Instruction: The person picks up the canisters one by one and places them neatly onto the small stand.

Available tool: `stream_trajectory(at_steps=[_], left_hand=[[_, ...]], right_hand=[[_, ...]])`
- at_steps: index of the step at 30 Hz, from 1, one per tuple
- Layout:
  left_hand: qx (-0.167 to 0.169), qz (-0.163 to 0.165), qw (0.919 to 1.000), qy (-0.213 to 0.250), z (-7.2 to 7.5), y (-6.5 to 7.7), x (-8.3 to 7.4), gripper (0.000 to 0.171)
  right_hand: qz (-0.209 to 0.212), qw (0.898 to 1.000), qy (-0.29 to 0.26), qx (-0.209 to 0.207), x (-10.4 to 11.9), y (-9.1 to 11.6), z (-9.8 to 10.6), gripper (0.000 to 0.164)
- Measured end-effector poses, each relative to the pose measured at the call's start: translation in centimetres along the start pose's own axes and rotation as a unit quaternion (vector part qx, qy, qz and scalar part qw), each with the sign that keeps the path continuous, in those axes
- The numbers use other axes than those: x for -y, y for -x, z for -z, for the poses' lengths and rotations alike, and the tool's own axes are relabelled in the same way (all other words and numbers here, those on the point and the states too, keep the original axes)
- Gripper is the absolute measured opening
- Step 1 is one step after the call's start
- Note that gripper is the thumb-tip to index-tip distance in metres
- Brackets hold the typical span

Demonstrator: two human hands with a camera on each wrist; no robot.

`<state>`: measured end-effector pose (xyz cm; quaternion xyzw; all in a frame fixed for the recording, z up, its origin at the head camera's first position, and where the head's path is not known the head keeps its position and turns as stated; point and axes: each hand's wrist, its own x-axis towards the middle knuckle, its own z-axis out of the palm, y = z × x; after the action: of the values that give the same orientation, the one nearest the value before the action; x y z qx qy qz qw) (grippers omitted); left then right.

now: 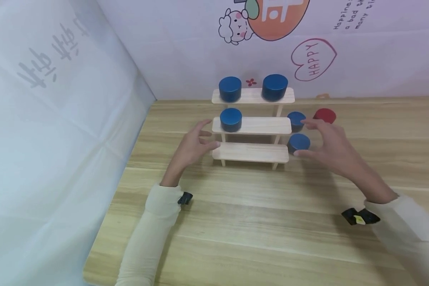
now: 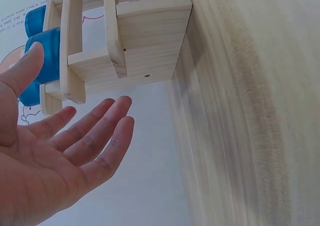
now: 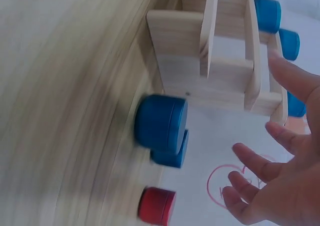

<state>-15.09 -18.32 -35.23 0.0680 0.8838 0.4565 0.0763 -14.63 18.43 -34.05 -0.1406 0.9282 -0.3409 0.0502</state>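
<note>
Holding the grip apart on both hands: thumb and fingers of the left hand (image 1: 196,146) parted just beside the left end of a three-tier wooden stand (image 1: 262,125), thumb and fingers of the right hand (image 1: 332,146) parted too, near its right end. Cannot tell whether touching the stand on the left. Upright on the stand: one blue cylinder (image 1: 230,120) at the left of the middle tier, a second blue cylinder (image 1: 230,89) beyond it at the left of the top tier, a third blue cylinder (image 1: 274,87) at the right of that same top tier. Just right of the stand, on the bench (image 1: 236,222): a fourth blue cylinder (image 1: 299,140) on the near side, a fifth blue cylinder (image 1: 295,120) just beyond it, both apart from the right hand in the right wrist view. Farther right on the bench, partly hidden by the right hand: a red cylinder (image 1: 323,114). Toward the near side: pale sleeves (image 1: 143,242) on both arms, a black strap (image 1: 185,198) by the left wrist. Beyond the bench: a white backdrop (image 1: 186,59) printed with a sheep (image 1: 232,27) and a heart (image 1: 314,59) marked HAPPY. Far over on the left: a white sheet (image 1: 57,159) with grey lettering
</note>
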Motion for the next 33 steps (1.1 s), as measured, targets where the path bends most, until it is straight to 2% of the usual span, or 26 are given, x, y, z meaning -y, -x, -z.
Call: stream_trajectory(at_steps=[5, 9, 15, 22, 33], left_hand=[[-0.006, -0.011, 0.9999, -0.002, 0.0, -0.2, 0.0, 0.073], [-0.010, -0.020, 0.9998, 0.003, 0.0, -0.4, 0.0, 0.071], [-0.014, -0.023, 0.9996, 0.004, 0.0, -0.6, 0.0, 0.068], [-0.019, -0.021, 0.9996, 0.009, -0.2, -1.2, 0.3, 0.064], [-0.031, -0.024, 0.9992, 0.006, -0.4, -1.9, 0.3, 0.060]], right_hand=[[-0.011, 0.999, 0.030, 0.039, -1.6, -0.4, 0.3, 0.089], [-0.036, 0.996, 0.051, 0.069, -3.1, -0.6, 0.4, 0.091], [-0.073, 0.992, 0.039, 0.099, -4.8, -0.8, 0.3, 0.097], [-0.064, 0.992, 0.005, 0.108, -5.9, -1.1, 0.0, 0.095], [-0.036, 0.993, -0.024, 0.106, -6.3, -1.8, -0.7, 0.091]])
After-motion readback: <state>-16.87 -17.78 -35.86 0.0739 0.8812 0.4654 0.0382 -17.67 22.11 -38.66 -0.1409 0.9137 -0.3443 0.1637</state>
